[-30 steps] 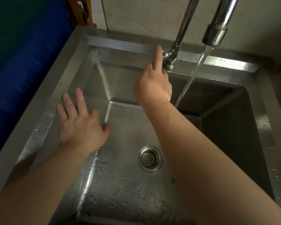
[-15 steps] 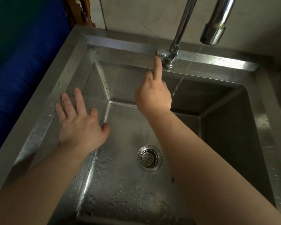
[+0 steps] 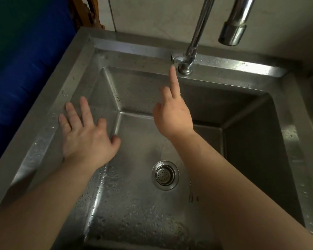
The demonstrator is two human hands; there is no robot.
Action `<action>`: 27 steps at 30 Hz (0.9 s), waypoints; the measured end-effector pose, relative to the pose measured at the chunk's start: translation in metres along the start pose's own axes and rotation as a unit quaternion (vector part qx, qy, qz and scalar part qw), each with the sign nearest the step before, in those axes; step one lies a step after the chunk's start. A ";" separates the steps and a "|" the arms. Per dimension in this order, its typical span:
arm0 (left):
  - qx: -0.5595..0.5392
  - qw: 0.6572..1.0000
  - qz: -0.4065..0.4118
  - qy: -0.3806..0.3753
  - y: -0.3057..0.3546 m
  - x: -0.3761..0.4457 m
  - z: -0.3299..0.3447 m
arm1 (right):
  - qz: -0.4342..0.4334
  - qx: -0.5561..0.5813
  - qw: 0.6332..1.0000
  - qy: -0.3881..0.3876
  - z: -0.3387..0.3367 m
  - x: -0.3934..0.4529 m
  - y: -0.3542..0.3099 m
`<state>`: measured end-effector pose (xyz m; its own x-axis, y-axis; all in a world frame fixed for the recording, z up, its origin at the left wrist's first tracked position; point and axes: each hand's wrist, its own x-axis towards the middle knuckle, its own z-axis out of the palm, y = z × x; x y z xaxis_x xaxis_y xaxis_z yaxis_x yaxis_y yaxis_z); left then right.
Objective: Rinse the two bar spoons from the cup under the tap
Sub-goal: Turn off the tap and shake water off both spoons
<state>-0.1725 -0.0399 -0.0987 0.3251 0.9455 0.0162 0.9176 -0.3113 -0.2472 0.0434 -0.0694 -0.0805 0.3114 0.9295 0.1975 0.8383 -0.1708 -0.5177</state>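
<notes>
Two bare forearms reach in from the near edge over a wet steel sink [image 3: 49, 136], and neither hand carries anything. Just past the right forearm sits the round drain strainer [image 3: 165, 175], with beads of water scattered on the basin floor around it. Farther in, the left hand [image 3: 85, 136] lies palm down with fingers spread, at the sink's left rim. The right hand [image 3: 172, 114] is mostly curled, only its index finger stretched out, the tip just beneath the small lever [image 3: 175, 58] at the foot of the tap [image 3: 195, 38] — whether it touches I cannot tell. Beyond that, the spout [image 3: 232, 34] hangs over the back of the basin with no water coming from it.

Neither bar spoon nor the cup shows anywhere, so they lie out of sight; a faint metal glint beside the right forearm is too unclear to name.

By my reading the tap is off with nothing under it. The risk is plain — if the spoons have not been rinsed, the job stalls, and wet fingers could fumble slim handles when they are fetched.
</notes>
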 end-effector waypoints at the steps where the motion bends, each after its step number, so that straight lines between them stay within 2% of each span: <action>1: -0.002 1.000 -0.002 0.001 0.001 0.000 0.000 | -0.010 0.005 1.000 0.005 -0.001 -0.009 0.007; 3: -0.005 1.000 -0.013 -0.001 0.005 0.000 -0.002 | 0.002 0.016 1.000 0.001 0.000 -0.035 0.026; 7: -0.039 0.998 -0.043 0.000 0.009 0.001 -0.006 | 0.086 0.024 0.996 -0.007 0.012 -0.096 0.076; 10: -0.077 0.996 -0.030 0.045 0.021 -0.001 -0.004 | 0.166 0.038 0.985 -0.020 0.023 -0.137 0.114; 13: -0.183 0.976 0.029 0.111 0.061 -0.013 0.009 | 0.262 0.042 0.964 -0.029 0.035 -0.168 0.145; 15: -0.302 0.946 0.041 0.114 0.099 -0.025 0.023 | 0.348 0.068 0.935 -0.024 0.042 -0.177 0.160; 16: -0.368 0.926 0.024 0.078 0.120 -0.033 0.033 | 0.397 0.074 0.914 -0.027 0.047 -0.181 0.167; 18: -0.477 0.877 -0.042 -0.040 0.161 -0.048 0.052 | 0.461 0.058 0.884 -0.048 0.058 -0.185 0.177; 20: -0.523 0.830 -0.109 -0.158 0.197 -0.064 0.075 | 0.489 0.054 0.867 -0.081 0.068 -0.188 0.181; 22: -0.541 0.794 -0.141 -0.240 0.229 -0.084 0.098 | 0.503 0.061 0.856 -0.103 0.076 -0.192 0.183; 24: -0.540 0.776 -0.157 -0.286 0.251 -0.102 0.115 | 0.510 0.057 0.851 -0.108 0.082 -0.197 0.185; 27: -0.529 0.779 -0.184 -0.283 0.269 -0.114 0.129 | 0.509 0.034 0.855 -0.094 0.088 -0.203 0.188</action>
<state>0.0075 -0.2191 -0.2924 0.1177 0.7871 -0.6054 0.6967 0.3690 0.6152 0.0987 -0.2614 -0.2912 0.7813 0.3484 -0.5179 0.1469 -0.9091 -0.3898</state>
